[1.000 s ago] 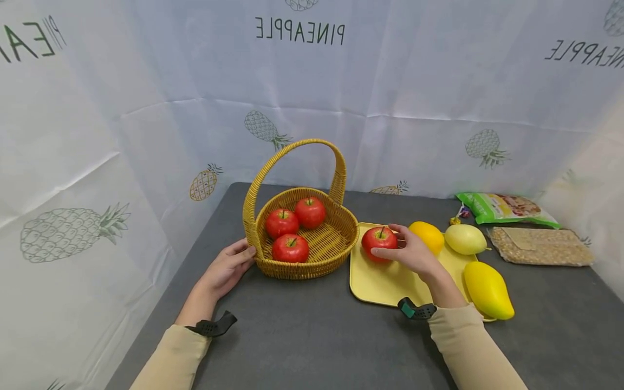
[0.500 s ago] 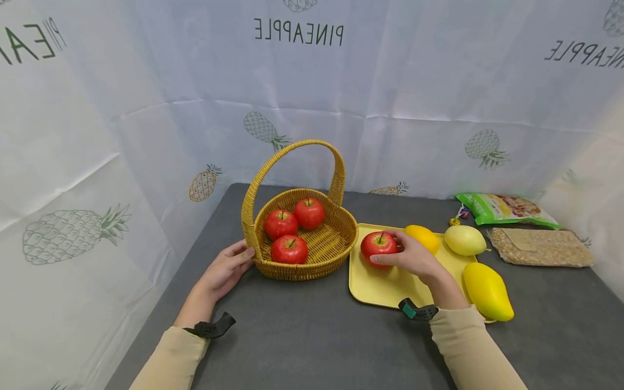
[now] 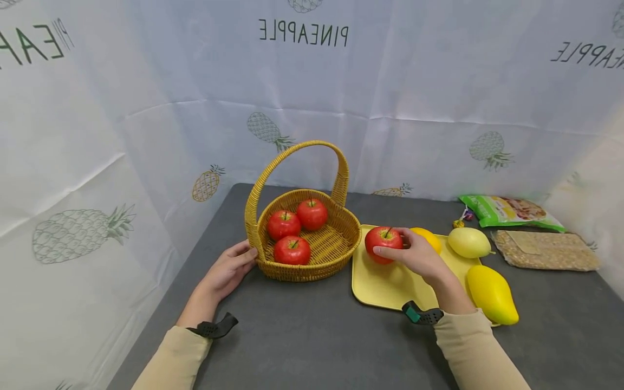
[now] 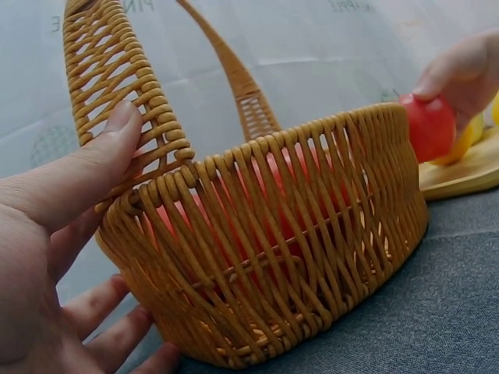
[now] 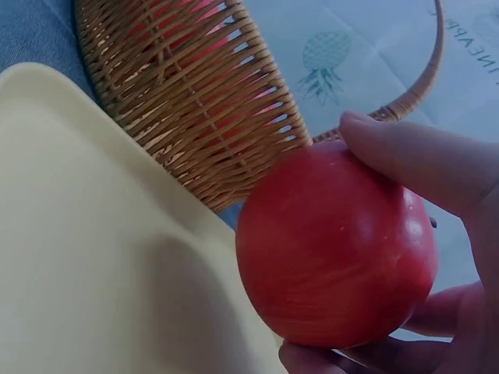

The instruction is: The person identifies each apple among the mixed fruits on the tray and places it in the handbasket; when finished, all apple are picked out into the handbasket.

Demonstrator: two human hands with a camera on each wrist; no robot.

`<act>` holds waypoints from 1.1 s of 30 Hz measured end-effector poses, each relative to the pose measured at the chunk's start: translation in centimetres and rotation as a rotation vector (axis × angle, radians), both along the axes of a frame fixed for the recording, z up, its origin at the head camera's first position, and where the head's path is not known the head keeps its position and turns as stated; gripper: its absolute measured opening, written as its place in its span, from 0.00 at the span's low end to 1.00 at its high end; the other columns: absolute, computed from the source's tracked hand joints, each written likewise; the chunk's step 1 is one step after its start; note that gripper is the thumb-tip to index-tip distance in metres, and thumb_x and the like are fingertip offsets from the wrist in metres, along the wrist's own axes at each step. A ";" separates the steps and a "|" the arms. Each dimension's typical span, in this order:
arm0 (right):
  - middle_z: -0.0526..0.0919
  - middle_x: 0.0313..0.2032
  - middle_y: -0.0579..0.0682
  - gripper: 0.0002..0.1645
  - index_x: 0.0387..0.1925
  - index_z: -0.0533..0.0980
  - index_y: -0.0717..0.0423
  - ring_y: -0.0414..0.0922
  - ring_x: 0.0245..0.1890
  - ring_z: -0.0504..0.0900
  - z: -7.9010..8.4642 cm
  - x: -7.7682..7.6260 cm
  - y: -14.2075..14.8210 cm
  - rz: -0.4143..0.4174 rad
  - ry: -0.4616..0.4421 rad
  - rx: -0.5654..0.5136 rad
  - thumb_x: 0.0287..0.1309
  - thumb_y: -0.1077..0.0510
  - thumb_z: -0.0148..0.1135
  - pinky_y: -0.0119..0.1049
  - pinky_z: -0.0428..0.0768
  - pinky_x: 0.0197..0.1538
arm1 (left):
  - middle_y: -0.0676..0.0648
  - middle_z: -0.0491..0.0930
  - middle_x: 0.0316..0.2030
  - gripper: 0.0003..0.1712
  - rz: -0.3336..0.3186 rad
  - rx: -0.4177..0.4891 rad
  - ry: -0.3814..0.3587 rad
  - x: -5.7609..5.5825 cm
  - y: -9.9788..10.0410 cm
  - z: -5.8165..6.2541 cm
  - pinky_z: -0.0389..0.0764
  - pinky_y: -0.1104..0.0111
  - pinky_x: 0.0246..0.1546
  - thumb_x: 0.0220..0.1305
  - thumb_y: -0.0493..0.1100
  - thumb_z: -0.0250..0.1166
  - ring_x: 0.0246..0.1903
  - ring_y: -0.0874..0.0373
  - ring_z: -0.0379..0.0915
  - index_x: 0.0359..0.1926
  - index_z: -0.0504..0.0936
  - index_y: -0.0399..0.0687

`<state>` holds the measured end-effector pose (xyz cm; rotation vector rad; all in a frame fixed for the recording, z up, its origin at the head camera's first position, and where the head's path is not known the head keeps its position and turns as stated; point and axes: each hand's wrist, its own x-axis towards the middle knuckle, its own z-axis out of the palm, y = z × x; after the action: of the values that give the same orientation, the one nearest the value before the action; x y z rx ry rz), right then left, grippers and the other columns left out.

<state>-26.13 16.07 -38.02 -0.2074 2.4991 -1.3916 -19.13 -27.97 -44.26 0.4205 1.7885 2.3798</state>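
Note:
Between the thumb and fingers of my right hand is a red apple, held over the left part of the yellow tray. Its shadow falls on the tray in the right wrist view. My left hand grips the left side of the wicker basket, thumb against the foot of the handle and fingers along the outer wall. Inside the basket lie three red apples, a front one, a left one and a back one.
On the tray are an orange-yellow fruit, partly behind my right hand, a pale yellow-green fruit and a mango. Further right lie a green packet and a clear bag of grains. A pineapple-print curtain closes off the back.
My right hand has closed round the apple and raised it slightly off the tray. The orange-yellow fruit beside it shifted a little. My left hand stays at the basket.

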 end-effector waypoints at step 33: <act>0.74 0.64 0.56 0.52 0.74 0.63 0.56 0.54 0.61 0.73 2.5 2.3 -4.0 -0.031 0.108 -0.133 0.58 0.34 0.73 0.50 0.76 0.60 | 0.34 0.56 0.75 0.29 0.046 -0.036 -0.044 0.0 0.5 0.1 0.70 0.70 0.65 0.78 0.41 0.60 0.74 0.50 0.56 0.72 0.67 0.30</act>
<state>-23.78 12.10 -35.51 -0.2786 2.5068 -1.6015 -19.13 -27.48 -44.14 0.3236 1.8388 2.3638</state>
